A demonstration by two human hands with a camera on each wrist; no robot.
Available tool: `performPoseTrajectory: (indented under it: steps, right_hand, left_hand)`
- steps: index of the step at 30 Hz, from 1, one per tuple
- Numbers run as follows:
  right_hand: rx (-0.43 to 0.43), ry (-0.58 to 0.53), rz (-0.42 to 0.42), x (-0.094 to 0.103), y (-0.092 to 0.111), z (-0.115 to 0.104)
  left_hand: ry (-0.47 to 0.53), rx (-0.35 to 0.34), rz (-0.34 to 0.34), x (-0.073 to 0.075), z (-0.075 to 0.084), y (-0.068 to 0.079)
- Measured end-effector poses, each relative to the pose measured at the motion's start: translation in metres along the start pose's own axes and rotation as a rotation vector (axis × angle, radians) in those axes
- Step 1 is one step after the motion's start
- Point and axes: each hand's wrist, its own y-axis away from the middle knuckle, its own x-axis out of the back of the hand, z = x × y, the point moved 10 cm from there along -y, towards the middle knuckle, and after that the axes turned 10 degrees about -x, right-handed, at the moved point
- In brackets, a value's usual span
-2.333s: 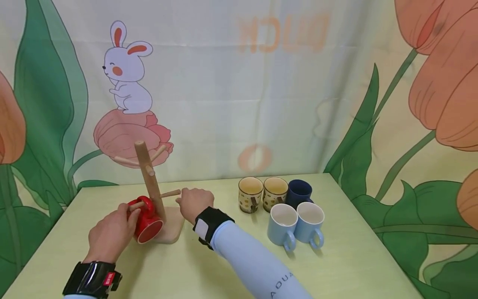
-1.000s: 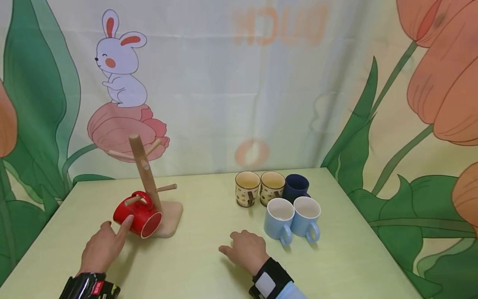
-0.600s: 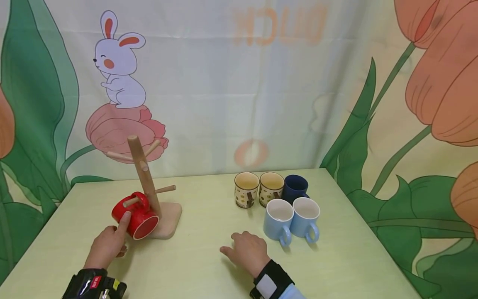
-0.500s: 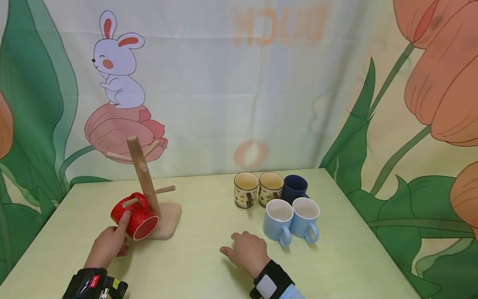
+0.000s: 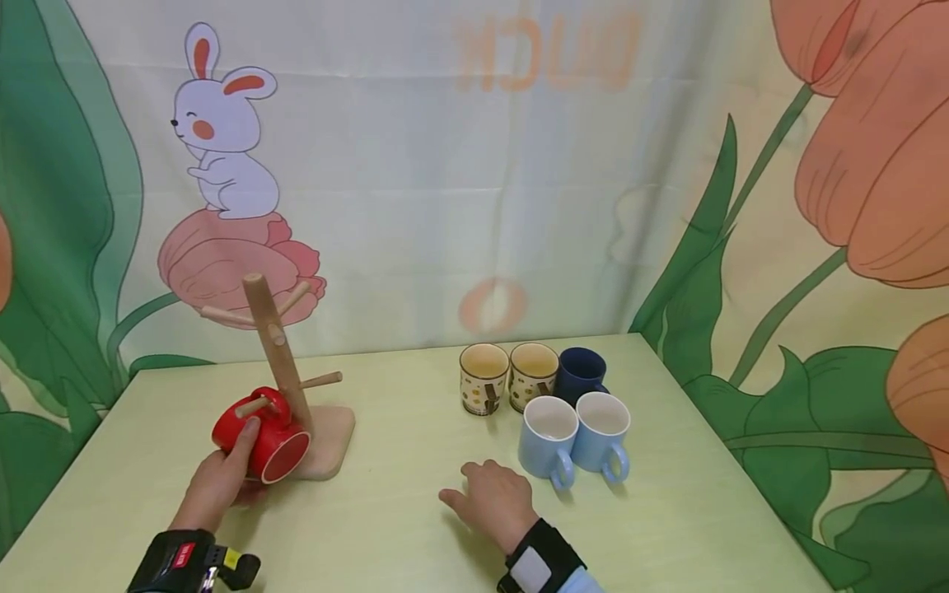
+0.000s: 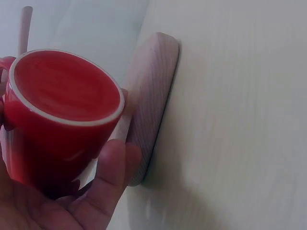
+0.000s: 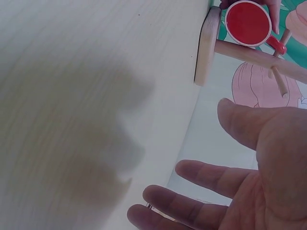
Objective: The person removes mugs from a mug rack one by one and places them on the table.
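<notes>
A red mug (image 5: 263,447) lies sideways on a lower peg of the wooden mug tree (image 5: 276,350), its handle looped over that peg. My left hand (image 5: 215,484) holds the mug, thumb on its upper side and fingers underneath. Seen from the left wrist, the fingers (image 6: 103,184) curl beneath the mug, whose base (image 6: 67,86) faces the camera. My right hand (image 5: 495,501) hovers over the table, holding nothing, its fingers (image 7: 211,179) spread and relaxed. It is nearest to the two light blue mugs (image 5: 547,441).
Two cream patterned mugs (image 5: 483,383) and a dark blue mug (image 5: 581,372) stand upright behind the light blue ones on the pale table (image 5: 385,527). Other pegs (image 5: 322,380) stick out from the mug tree. A printed cloth (image 5: 393,181) hangs behind the table.
My right hand has left the mug tree and moved toward the table's front middle. My left hand has shifted from the handle's peg to below the mug, going from touching to gripping its body.
</notes>
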Motion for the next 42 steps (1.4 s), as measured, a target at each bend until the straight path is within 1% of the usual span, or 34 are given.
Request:
performPoseTrajectory:
  steps: [6,12,16,24,30,33,42]
  right_hand:
    - [-0.010,-0.007,-0.011,-0.002,-0.002,0.002]
    - [-0.023,-0.010,-0.021,-0.004,-0.002,0.005]
    - [-0.018,-0.010,-0.022,-0.005,0.000,0.005]
    - [-0.013,-0.016,0.012,0.000,0.001,0.006]
    - [-0.017,-0.024,-0.010,-0.001,0.000,0.007]
    - [-0.019,-0.021,-0.020,-0.002,-0.001,0.006]
    - [-0.017,-0.024,-0.019,0.000,0.000,0.005]
  left_hand:
    - [0.087,0.001,0.015,-0.001,0.000,-0.003]
    - [0.132,0.007,0.020,-0.002,0.003,-0.002]
    - [0.163,0.018,0.042,-0.001,0.001,0.001]
    - [0.200,0.039,0.117,0.004,-0.002,0.008]
    - [0.226,0.017,0.146,0.009,0.002,0.012]
    - [0.243,0.015,0.161,0.013,0.002,0.015]
    - [0.295,0.045,0.225,0.025,-0.003,0.029]
